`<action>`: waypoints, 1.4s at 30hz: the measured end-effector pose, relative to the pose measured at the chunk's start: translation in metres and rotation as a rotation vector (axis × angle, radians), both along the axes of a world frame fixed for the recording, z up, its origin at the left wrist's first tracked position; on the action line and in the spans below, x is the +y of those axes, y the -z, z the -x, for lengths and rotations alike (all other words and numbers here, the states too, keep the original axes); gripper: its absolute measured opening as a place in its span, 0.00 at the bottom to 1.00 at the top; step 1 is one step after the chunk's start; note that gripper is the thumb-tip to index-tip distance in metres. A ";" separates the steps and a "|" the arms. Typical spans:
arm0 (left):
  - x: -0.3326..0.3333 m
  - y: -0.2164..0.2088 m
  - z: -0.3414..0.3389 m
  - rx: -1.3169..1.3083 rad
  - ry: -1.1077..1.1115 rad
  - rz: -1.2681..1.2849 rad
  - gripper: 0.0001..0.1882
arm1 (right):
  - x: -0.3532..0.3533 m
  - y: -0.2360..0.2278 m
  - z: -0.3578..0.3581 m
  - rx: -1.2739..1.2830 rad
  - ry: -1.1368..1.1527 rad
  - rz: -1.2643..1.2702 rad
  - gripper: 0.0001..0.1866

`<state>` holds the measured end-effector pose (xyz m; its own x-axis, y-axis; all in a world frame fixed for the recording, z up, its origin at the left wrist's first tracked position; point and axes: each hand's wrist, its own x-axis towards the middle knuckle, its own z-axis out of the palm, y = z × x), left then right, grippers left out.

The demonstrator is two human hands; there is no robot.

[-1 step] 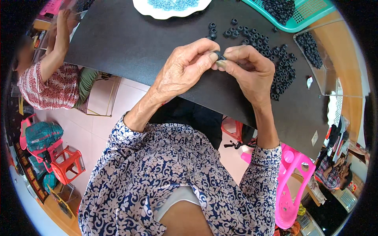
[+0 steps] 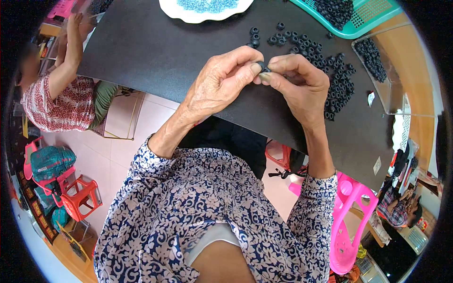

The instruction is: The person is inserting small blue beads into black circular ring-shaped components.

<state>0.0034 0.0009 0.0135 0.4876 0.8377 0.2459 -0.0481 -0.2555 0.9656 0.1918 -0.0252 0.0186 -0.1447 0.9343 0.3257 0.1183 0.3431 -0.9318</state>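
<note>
Above the dark table point(image 2: 155, 52), my two hands meet fingertip to fingertip. A small round black piece point(image 2: 261, 65) is pinched between the thumb and forefinger of my left hand point(image 2: 222, 78). Closed close beside it, my right hand point(image 2: 299, 82) has thumb and fingers pressed together at the piece's edge. Whatever those right fingertips grip is mostly hidden; a little dark bluish bit shows there. Just beyond and to the right of my hands lie many loose black ring-like pieces point(image 2: 339, 87), each with a hole. A small cluster of them point(image 2: 255, 37) sits apart, behind my fingers.
A white scalloped dish point(image 2: 203, 16) of tiny blue beads stands at the far edge. At far right are a green basket point(image 2: 373, 19) and a clear tray point(image 2: 389, 96), both with black pieces. Another person point(image 2: 61, 94) sits at left. A pink chair point(image 2: 347, 226) stands at right.
</note>
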 end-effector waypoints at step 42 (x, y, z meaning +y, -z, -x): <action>0.000 0.008 0.000 0.009 0.167 0.024 0.12 | 0.014 0.007 -0.013 0.242 -0.323 0.244 0.13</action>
<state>0.0030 0.0010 0.0059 0.6228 0.7503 0.2218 -0.0797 -0.2212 0.9720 0.2044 -0.0113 0.0111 -0.3875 0.9075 0.1622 -0.1888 0.0941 -0.9775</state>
